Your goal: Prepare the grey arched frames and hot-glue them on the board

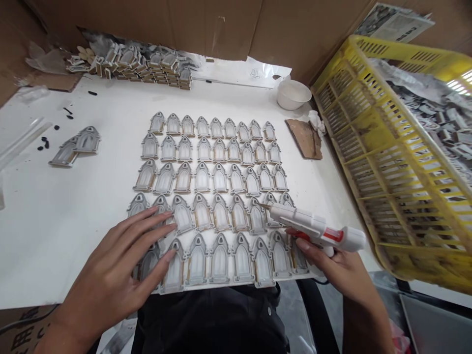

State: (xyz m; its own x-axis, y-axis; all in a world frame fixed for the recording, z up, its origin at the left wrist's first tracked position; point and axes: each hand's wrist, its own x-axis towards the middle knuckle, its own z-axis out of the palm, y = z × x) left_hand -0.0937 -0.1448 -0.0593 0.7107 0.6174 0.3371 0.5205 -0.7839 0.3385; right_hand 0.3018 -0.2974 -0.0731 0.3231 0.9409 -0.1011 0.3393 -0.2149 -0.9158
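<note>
Rows of small grey-and-white arched pieces, shaped like little church windows, cover the middle of the white table; one arched piece (pixel 220 219) lies near the centre. My left hand (pixel 120 263) rests with fingers spread over the pieces at the left end of the two nearest rows, hiding some of them. In my right hand (pixel 334 268) is a white glue gun (pixel 317 226) with red parts, gripped by its handle. Its thin metal nozzle points left, over a piece in the second row from the front.
Stacked arched pieces (pixel 162 66) stand at the back left. Two more pieces (pixel 86 140) overlap on the left, near black bits (pixel 44 142). At the right are a white bowl (pixel 294 94), a cardboard scrap (pixel 305 139) and a yellow crate (pixel 368 132) full of parts. Cardboard walls (pixel 206 24) enclose the back.
</note>
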